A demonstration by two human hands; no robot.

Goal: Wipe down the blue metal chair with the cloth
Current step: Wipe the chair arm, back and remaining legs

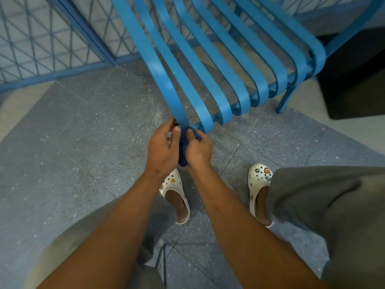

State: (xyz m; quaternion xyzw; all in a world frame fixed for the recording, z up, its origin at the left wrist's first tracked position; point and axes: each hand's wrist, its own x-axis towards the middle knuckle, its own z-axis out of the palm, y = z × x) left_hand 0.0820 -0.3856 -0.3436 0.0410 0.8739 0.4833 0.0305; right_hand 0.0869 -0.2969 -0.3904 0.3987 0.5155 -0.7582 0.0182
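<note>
- Both forearms reach forward from the bottom edge, over grey trousers and two white clogs on a speckled grey floor.
- Left hand has its fingers curled at the front tip of the leftmost slat, the thumb pressing on the cloth.
- Right hand grips the cloth, a dark blue bunch that hangs down between the two hands.
- Cloth touches the curled end of that leftmost slat; whether it wraps right round the metal is hidden by the fingers.
- Chair stretches away to the upper right, with several blue slats bending down at their front ends and one leg showing on the right.
- Judging by this, the wipe is at the front edge of one slat only; the other slats, the leg and the frame look untouched by the cloth for now, so most of the job seems left.
- Blue mesh fence stands behind, on the left.
</note>
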